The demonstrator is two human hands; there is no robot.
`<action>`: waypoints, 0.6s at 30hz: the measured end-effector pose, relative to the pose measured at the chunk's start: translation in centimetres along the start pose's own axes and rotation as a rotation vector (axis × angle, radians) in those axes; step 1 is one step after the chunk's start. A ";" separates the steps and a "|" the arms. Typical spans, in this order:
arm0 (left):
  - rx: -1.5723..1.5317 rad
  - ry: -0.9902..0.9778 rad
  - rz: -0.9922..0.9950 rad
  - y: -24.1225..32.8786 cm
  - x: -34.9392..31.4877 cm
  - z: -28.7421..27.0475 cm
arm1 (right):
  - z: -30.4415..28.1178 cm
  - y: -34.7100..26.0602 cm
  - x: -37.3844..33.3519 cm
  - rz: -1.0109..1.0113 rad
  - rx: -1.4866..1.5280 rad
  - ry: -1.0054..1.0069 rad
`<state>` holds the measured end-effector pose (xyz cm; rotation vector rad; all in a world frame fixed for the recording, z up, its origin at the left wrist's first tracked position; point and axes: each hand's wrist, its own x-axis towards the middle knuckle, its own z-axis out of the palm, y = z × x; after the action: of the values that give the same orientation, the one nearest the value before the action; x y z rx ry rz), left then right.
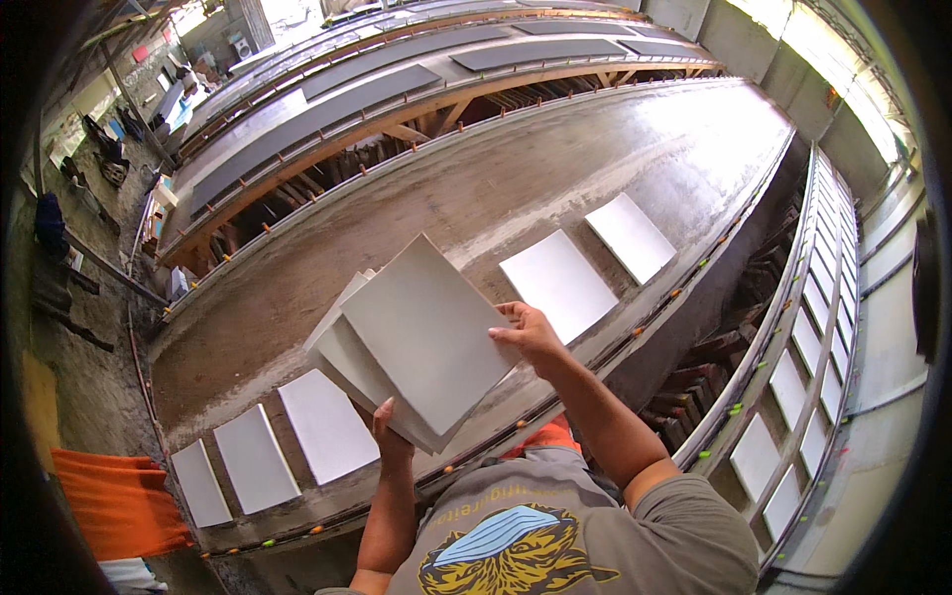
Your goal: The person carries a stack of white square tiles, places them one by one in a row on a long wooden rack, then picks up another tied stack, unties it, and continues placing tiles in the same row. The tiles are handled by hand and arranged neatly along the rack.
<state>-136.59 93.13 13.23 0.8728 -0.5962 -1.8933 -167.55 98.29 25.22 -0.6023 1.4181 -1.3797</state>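
I hold a small stack of pale grey square tiles (pixel 421 332) in front of my chest, above a long wet grey work surface (pixel 555 169). My left hand (pixel 389 428) grips the stack from below at its near corner. My right hand (pixel 528 332) grasps the right edge of the top tile, which is fanned a little off the ones beneath. On the surface lie three white tiles (pixel 325 424) in a row to my left and two white tiles (pixel 557 283) to my right, with a bare gap under the stack.
A lower rack on the right carries a long row of white tiles (pixel 805 342). Wooden shelving with dark grey slabs (pixel 317 114) runs behind the surface. An orange cloth (pixel 114 501) hangs at lower left. Clutter lines the dirt floor at far left.
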 end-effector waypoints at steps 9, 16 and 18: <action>0.148 0.039 0.090 -11.8 2.2 11.0 | -20.9 -3.6 4.0 0.032 0.012 0.035; 0.126 0.023 0.040 -16.0 1.8 17.6 | -30.0 -5.0 5.6 -0.126 0.443 0.357; 0.151 0.046 0.047 -17.9 2.4 16.2 | -31.4 -5.6 4.8 -0.138 0.438 0.362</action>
<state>-159.71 99.66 9.98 0.9882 -0.7328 -1.7988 -198.77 105.98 23.21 -0.1701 1.3016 -1.9124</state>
